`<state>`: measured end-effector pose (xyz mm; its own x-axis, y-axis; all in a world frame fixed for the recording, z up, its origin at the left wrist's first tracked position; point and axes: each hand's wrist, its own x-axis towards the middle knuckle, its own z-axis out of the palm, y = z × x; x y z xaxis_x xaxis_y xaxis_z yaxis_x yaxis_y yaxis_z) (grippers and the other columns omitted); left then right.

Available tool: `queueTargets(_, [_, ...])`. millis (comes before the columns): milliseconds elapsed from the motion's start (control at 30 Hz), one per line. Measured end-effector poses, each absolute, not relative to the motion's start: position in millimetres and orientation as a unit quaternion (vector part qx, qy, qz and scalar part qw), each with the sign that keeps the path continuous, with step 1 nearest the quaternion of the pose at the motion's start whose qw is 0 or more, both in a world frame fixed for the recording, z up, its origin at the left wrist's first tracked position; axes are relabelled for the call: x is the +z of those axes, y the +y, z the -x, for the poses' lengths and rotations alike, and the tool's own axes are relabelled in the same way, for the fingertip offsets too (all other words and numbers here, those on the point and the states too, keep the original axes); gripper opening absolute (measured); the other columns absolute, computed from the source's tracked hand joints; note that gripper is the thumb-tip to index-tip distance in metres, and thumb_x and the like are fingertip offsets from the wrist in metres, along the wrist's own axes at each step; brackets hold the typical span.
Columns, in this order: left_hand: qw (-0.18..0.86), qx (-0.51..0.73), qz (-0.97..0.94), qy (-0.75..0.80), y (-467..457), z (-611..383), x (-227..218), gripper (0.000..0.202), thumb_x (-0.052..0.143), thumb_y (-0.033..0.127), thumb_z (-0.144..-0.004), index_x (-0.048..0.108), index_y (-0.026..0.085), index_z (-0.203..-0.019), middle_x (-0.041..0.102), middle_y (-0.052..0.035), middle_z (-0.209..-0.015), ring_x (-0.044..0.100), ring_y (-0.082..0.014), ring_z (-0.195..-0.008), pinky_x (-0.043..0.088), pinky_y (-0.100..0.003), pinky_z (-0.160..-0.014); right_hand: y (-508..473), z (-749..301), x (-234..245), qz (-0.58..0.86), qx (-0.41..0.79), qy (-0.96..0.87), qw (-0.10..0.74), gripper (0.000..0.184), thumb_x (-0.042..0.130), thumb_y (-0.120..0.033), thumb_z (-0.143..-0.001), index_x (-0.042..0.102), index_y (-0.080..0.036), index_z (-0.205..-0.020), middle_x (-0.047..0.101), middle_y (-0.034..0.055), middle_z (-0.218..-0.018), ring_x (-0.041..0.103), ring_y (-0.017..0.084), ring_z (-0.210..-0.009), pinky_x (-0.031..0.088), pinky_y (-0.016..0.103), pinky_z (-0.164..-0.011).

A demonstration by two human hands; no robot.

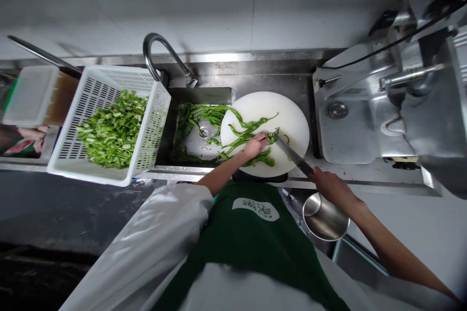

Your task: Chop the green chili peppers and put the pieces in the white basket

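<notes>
On a round white cutting board (295,121), my left hand (256,145) is closed over a long green pepper, fingers pressed together near its end. My right hand (330,184) grips the handle of a knife (294,155), whose blade tip rests close to my left fingertips, by small cut bits. More long green peppers (251,126) lie on the board beside my left hand. Others (204,114) fill part of the sink (209,148) to the left, some reaching from it onto the board.
A white perforated basket (146,131) of chopped green peppers (113,131) stands left of the sink, below a curved faucet (164,41). At the right is a metal slicing machine (350,126). A steel pot (326,218) sits below the counter edge. At far left is a lidded container (31,95).
</notes>
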<state>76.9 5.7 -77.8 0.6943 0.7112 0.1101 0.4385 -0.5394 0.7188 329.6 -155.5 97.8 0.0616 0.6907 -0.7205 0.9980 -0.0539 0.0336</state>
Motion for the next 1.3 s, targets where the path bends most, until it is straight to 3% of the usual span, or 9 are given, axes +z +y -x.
queueTargets(200, [0.291,0.229,-0.850,0.375,31,-59,-48,0.029,0.047,0.030,-0.108,0.073,0.022,-0.099,0.071,-0.0103,-0.111,0.063,-0.0257,-0.107,0.053,-0.045,-0.104,-160,-327,118,-0.691,-0.281,0.618,0.248,0.024,0.040,-0.031,-0.110,0.061,-0.017,-0.112,0.074,0.0120,-0.089,0.072,0.027,-0.081,0.035,0.032,-0.066])
queueTargets(267, [0.265,0.228,-0.828,0.438,52,-42,-41,0.029,0.046,0.025,-0.106,0.074,0.019,-0.102,0.071,-0.0130,-0.115,0.062,-0.0277,-0.109,0.050,-0.047,-0.105,-150,-318,117,-0.713,-0.263,0.611,0.223,0.027,0.040,-0.033,-0.110,0.062,-0.017,-0.111,0.074,0.0126,-0.089,0.072,0.028,-0.083,0.036,0.032,-0.067])
queueTargets(433, [0.235,0.097,-0.837,0.485,99,-7,-38,0.011,0.065,0.014,-0.090,0.075,0.018,-0.092,0.075,-0.0135,-0.110,0.056,-0.0352,-0.122,0.037,-0.057,-0.112,-87,-273,101,-0.750,-0.207,0.614,0.133,0.035,0.036,-0.035,-0.111,0.062,-0.012,-0.116,0.075,0.0185,-0.098,0.072,0.029,-0.094,0.040,0.032,-0.074])
queueTargets(533, [0.237,0.080,-0.843,0.475,109,-11,-38,0.011,0.064,0.015,-0.092,0.075,0.018,-0.090,0.075,-0.0122,-0.107,0.057,-0.0343,-0.122,0.029,-0.062,-0.115,-35,-245,92,-0.764,-0.201,0.606,0.093,0.035,0.035,-0.032,-0.111,0.060,-0.010,-0.122,0.075,0.0211,-0.106,0.072,0.030,-0.101,0.043,0.032,-0.079])
queueTargets(833, [0.296,0.175,-0.799,0.493,107,-72,-53,0.010,0.065,0.016,-0.094,0.074,0.018,-0.097,0.076,-0.0089,-0.099,0.065,-0.0287,-0.099,0.044,-0.047,-0.101,33,-226,68,-0.772,-0.192,0.600,0.084,0.035,0.034,-0.029,-0.110,0.058,-0.011,-0.127,0.074,0.0224,-0.115,0.072,0.031,-0.108,0.048,0.034,-0.088])
queueTargets(1067, [0.284,0.230,-0.824,0.432,90,-65,-65,0.021,0.074,0.031,-0.093,0.075,0.019,-0.110,0.070,-0.0118,-0.120,0.060,-0.0294,-0.112,0.046,-0.044,-0.103,32,-228,61,-0.761,-0.215,0.603,0.108,0.035,0.033,-0.029,-0.110,0.058,-0.010,-0.128,0.073,0.0224,-0.114,0.071,0.030,-0.108,0.046,0.033,-0.088])
queueTargets(1300, [0.301,0.214,-0.846,0.385,95,-64,-70,0.014,0.065,0.029,-0.099,0.075,0.019,-0.101,0.071,-0.0113,-0.105,0.063,-0.0281,-0.105,0.049,-0.043,-0.101,32,-227,60,-0.753,-0.219,0.609,0.118,0.035,0.034,-0.029,-0.110,0.058,-0.010,-0.127,0.074,0.0226,-0.113,0.072,0.031,-0.106,0.047,0.033,-0.087])
